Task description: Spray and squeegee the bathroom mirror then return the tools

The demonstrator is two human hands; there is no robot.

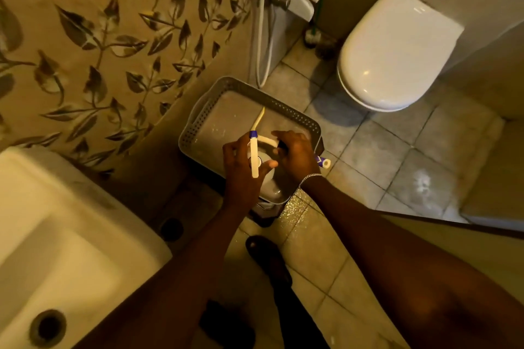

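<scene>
Over the grey perforated plastic basket [297, 117], left hand [241, 167] w/ grip closed on white-and-purple squeegee [254, 154], right hand [295, 154] closed on white spray bottle [266, 164] at 3 o'clock; best to lower both flat, w/o tipping.

basket [215, 88] interior: far half open, bare floor inside | near half blocked by both hands plus tools | left: leaf-pattern wall [113, 51] tight against basket | near-left: sink [71, 235] | far-right: toilet [394, 48], open floor tiles [397, 150] between
</scene>
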